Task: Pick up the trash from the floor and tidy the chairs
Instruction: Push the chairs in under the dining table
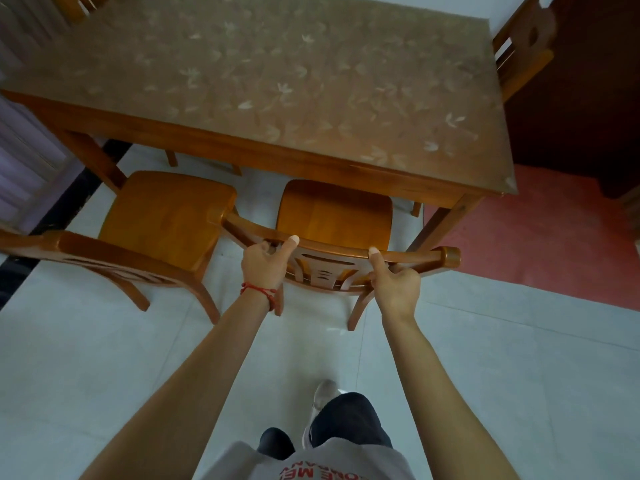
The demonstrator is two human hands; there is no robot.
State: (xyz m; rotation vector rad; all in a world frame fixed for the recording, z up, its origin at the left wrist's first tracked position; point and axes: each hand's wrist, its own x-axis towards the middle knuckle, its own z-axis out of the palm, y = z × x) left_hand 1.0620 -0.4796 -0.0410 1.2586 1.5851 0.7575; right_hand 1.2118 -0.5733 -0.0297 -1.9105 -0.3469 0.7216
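Wooden dining table (221, 147), its top covered by a translucent sheet with a pale leaf print, filling the far half of the view; its near legs stand on a pale tiled floor (104, 358), which meets a red floor area (540, 244) at the right. Right chair (334, 213), wooden, directly before the person: the far edge of its seat lies under the near table rim, and its curved top rail with slatted back faces the camera. Left chair (162, 216), of the same kind, just beside it and apart from it, turned slightly off square, its seat near the left table leg and its back rail running out of the left edge. A third chair (523, 46) stands at the far right end of the table; part of another wooden back shows at the far left corner. Person's bare forearms reach forward from the bottom edge; a grey shirt with red lettering, dark trousers and a light shoe (323, 393) show below. Left hand (265, 261), with a red string bracelet (259, 291) at the wrist, is closed around the right chair's top rail near its left end, thumb lying on the rail. Right hand (396, 282) grips the same rail toward its right end, thumb up against it.
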